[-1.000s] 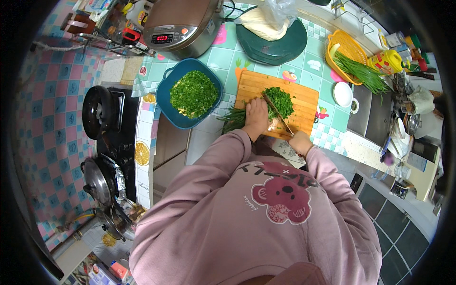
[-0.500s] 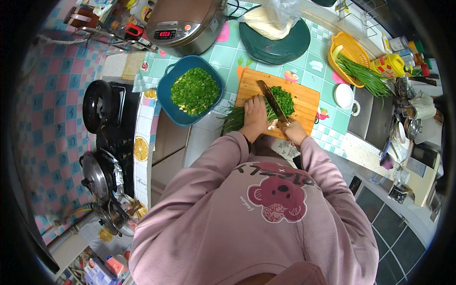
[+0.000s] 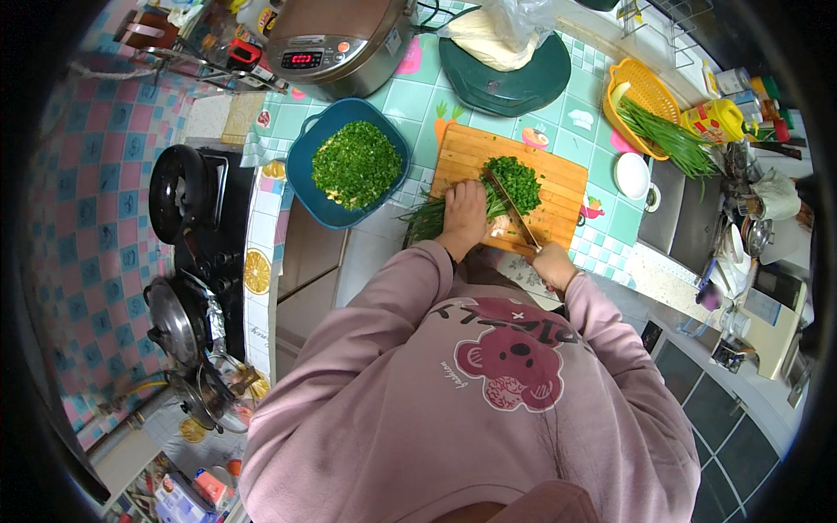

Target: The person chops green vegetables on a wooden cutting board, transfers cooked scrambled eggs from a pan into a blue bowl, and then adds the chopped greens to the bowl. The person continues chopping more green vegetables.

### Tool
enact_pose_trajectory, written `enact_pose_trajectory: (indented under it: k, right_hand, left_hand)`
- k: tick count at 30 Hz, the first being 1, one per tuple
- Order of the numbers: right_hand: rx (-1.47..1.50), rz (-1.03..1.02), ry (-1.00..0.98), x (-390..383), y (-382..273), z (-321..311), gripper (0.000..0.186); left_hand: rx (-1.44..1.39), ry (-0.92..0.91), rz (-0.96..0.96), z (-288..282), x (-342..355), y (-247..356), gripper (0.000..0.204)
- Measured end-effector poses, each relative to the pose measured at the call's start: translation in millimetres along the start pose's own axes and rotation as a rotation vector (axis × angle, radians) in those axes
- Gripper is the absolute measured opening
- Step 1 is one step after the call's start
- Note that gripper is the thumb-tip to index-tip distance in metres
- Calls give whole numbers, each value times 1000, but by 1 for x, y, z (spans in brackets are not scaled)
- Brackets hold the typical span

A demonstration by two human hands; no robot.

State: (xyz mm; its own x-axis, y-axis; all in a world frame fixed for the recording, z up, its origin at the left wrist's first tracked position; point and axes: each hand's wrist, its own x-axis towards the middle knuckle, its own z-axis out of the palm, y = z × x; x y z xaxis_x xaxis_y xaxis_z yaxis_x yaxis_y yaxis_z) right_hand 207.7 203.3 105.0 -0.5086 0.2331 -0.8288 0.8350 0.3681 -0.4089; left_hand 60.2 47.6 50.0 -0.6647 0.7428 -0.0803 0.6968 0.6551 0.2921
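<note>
On a wooden cutting board (image 3: 462, 150), my left hand (image 3: 464, 213) presses down on a bundle of long chives (image 3: 422, 222) whose uncut ends stick out past the board's left side. My right hand (image 3: 554, 264) grips the handle of a knife (image 3: 516, 209) by the board's near edge. The blade slants away to the left, close to my left fingertips, between the bundle and a heap of chopped chives (image 3: 516, 181). Small pale bits (image 3: 500, 227) lie beside the blade. Left of the board, a blue basin (image 3: 300, 187) holds a mound of chopped greens (image 3: 356, 164) with yellowish bits.
A rice cooker (image 3: 344, 52) stands at the back left. Behind the board, a pale item in plastic (image 3: 493, 39) rests on a dark green lid-like piece (image 3: 514, 96). To the right are a yellow basket (image 3: 645, 83) of chives, a white bowl (image 3: 631, 176) and a sink (image 3: 676, 209). Pans (image 3: 174, 322) occupy the left stove.
The knife and my right hand have shifted toward me and slightly right, and the blade now shows narrower. My left hand stays on the chives.
</note>
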Motion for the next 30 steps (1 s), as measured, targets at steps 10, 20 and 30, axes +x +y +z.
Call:
enact_pose_trajectory:
  k: [10, 20, 30]
  right_hand:
    - [-34, 8, -58, 43, -17, 8, 23]
    - [178, -121, 66, 49, -11, 11, 33]
    - [-145, -26, 38, -16, -8, -9, 35]
  left_hand:
    - [51, 54, 38, 10, 3, -5, 67]
    - [61, 67, 48, 4, 1, -5, 62]
    - [19, 50, -2, 12, 7, 1, 69]
